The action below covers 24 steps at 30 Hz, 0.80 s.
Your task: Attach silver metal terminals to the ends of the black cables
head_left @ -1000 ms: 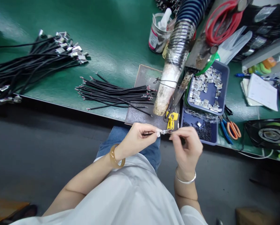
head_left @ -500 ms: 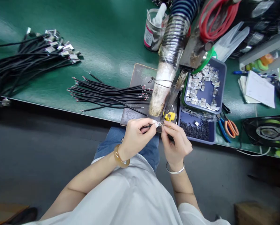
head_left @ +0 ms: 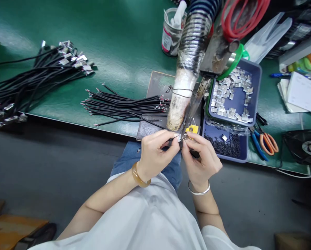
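Note:
My left hand is closed in a pinch on the end of a black cable, with a small silvery metal connector at its fingertips. Most of that cable is hidden by the fingers. Close beside it, my right hand pinches a thin wire-like piece too small to make out fully, its fingertips almost meeting the left ones. Both hands are just below the soldering tool's metal tip and a yellow block. Left of them, a bundle of black cables with stripped ends lies partly on a dark board.
A taped fume hose comes down above the hands. To the right are a tray of metal shells, a lower tray of small black pieces, and pliers. Cables with metal connectors lie at left; a plastic cup stands behind.
The view has shifted slightly, so the bench things sit differently in frame. My hands have stayed together near the tip; the fingertips are a little closer around the connector.

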{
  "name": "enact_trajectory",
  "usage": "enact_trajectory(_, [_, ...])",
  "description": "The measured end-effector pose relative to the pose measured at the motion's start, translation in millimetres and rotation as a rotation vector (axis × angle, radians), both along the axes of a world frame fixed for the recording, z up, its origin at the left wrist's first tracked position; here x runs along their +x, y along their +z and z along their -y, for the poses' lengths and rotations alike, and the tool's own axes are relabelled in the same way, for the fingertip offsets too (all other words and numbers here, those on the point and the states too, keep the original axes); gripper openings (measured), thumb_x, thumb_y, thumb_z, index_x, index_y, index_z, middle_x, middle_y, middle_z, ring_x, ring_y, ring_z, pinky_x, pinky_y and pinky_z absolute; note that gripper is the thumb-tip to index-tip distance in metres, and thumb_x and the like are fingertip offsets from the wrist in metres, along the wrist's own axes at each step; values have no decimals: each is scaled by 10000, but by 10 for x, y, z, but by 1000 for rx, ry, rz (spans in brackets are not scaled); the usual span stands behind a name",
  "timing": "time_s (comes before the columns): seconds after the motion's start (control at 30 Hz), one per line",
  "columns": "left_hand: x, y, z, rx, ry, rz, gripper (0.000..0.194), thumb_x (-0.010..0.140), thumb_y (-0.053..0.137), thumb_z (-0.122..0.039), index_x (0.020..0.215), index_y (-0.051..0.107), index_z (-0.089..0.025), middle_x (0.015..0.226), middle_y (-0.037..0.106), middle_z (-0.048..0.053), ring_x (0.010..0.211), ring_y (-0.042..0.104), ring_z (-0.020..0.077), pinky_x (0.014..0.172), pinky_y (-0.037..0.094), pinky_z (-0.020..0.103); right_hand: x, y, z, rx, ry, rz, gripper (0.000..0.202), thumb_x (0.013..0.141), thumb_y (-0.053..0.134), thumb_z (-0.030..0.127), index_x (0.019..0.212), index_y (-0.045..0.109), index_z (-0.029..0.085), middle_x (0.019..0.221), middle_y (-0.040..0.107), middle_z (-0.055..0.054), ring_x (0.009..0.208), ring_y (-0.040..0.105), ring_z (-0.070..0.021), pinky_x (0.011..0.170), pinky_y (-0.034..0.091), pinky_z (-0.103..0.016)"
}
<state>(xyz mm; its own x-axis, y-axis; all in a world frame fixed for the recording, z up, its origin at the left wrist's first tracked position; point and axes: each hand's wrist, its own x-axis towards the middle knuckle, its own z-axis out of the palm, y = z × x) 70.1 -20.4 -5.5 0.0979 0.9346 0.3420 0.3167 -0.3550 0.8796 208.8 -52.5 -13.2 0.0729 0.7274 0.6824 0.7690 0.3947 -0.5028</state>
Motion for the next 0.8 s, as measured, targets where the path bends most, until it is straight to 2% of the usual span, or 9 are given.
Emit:
enact_trajectory(0.2, [-19, -22, 4, -19, -16, -20, 144, 871, 606, -149, 792, 726, -154, 663, 658, 11, 557, 514, 93, 543, 402, 211, 10, -14, 49, -7, 28, -5, 203, 837, 710, 68, 952, 650, 224, 1067, 773, -54, 928, 761, -166, 798, 640, -280])
enact_trajectory(0.4, [-24, -62, 13, -58, -48, -20, 132, 856, 613, -125, 799, 730, -144, 683, 681, 22, 570, 551, 96, 545, 412, 209, 51, -42, 79, -29, 50, 2, 204, 838, 699, 54, 946, 637, 217, 1030, 779, -50, 921, 763, -165, 804, 625, -276])
enact_trajectory(0.57, [2, -44, -10, -10, -17, 23, 123, 847, 623, -118, 792, 729, -150, 707, 704, 19, 590, 589, 103, 535, 428, 203, 43, 7, 39, -38, 56, -17, 196, 851, 687, 55, 952, 642, 218, 1048, 777, -49, 962, 758, -167, 857, 621, -293])
enact_trajectory(0.7, [-3, -30, -22, 15, 9, 29, 114, 832, 637, -104, 788, 733, -148, 705, 704, 19, 593, 592, 103, 523, 421, 200, 25, 30, 26, -18, 59, -21, 192, 841, 694, 57, 927, 637, 218, 1089, 774, -62, 936, 763, -167, 830, 630, -289])
enact_trajectory(0.8, [-22, -37, -22, -17, -18, 21, 120, 823, 633, -88, 789, 736, -139, 716, 710, 25, 611, 611, 108, 535, 436, 198, 30, 6, 43, -38, 85, -27, 186, 841, 685, 54, 912, 628, 216, 1109, 768, -72, 899, 766, -158, 808, 634, -279])
